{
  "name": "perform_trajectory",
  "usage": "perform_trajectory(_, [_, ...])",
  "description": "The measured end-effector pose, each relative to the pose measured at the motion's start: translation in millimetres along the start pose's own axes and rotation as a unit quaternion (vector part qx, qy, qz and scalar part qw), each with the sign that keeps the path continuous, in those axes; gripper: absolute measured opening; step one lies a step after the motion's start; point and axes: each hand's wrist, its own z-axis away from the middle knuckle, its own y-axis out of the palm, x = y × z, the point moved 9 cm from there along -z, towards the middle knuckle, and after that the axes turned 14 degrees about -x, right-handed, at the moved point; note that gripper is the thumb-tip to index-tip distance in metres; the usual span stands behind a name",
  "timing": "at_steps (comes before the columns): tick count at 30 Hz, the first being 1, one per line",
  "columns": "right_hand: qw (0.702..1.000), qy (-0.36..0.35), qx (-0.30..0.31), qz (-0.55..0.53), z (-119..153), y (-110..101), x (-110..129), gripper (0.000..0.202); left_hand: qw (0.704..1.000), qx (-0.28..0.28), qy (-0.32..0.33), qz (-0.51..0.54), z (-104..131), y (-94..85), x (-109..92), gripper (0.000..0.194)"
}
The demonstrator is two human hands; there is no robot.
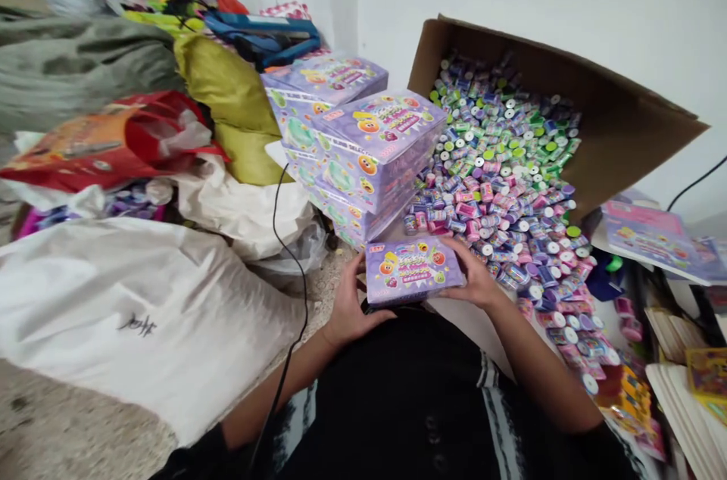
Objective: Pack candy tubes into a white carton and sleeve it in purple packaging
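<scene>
Between my two hands is a small purple printed box (pixel 413 269) with fruit characters and lettering on its lid, held close to my body. My left hand (pixel 355 302) grips its left end, thumb stretched along the near side. At the right end, my right hand (pixel 474 275) has its fingers wrapped around the corner. Just beyond stand stacked purple boxes (pixel 378 128) of the same print, wrapped in clear film. To the right, many small capped bottles (pixel 500 185) in pink, purple and green spill out of a large cardboard box (pixel 613 124) lying tipped.
A full white sack (pixel 141 306) lies at the left, near a red bag (pixel 113 139) and a yellow-green sack (pixel 227 101). A black cable (pixel 276 222) hangs across the left side. Flat purple printed cards (pixel 653 234) and stacked cardboard pieces (pixel 681 404) are at the right.
</scene>
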Motion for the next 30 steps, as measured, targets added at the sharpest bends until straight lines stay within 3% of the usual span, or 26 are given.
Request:
perform_trajectory(4, [0.995,0.02,0.098,-0.004,-6,-4,0,0.103,1.0,0.007,-0.001,-0.025,-3,-0.4,-1,0.125])
perform_trajectory(6, [0.99,0.031,0.136,0.004,-13,-13,5,0.089,0.999,0.015,-0.011,-0.036,-4,2.5,-1,0.126])
perform_trajectory(8, [0.993,0.006,0.11,0.045,-32,-26,12,0.067,0.999,0.02,-0.025,-0.031,-6,5.9,-1,0.129])
perform_trajectory(11, [0.977,-0.109,0.013,0.181,-76,-37,28,0.04,0.999,0.023,-0.037,-0.02,-7,9.0,1,0.129])
perform_trajectory(13, [0.948,-0.179,0.035,0.262,-103,-17,30,0.025,0.999,0.032,-0.034,-0.025,-7,9.7,2,0.131])
perform_trajectory(16, [0.914,-0.227,0.159,0.297,-130,33,17,0.012,0.998,0.047,-0.017,-0.039,-8,8.7,3,0.135])
perform_trajectory(21, [0.862,-0.276,0.272,0.327,-134,85,-2,0.016,0.995,0.085,-0.048,-0.033,-1,11.2,9,0.128])
perform_trajectory(26, [0.796,-0.301,0.284,0.442,-128,96,-14,0.019,0.994,0.084,-0.048,-0.052,6,6.2,10,0.106])
perform_trajectory(30, [0.794,-0.303,0.265,0.456,-132,84,-16,0.007,0.995,-0.003,-0.048,-0.087,10,-17.2,14,0.106])
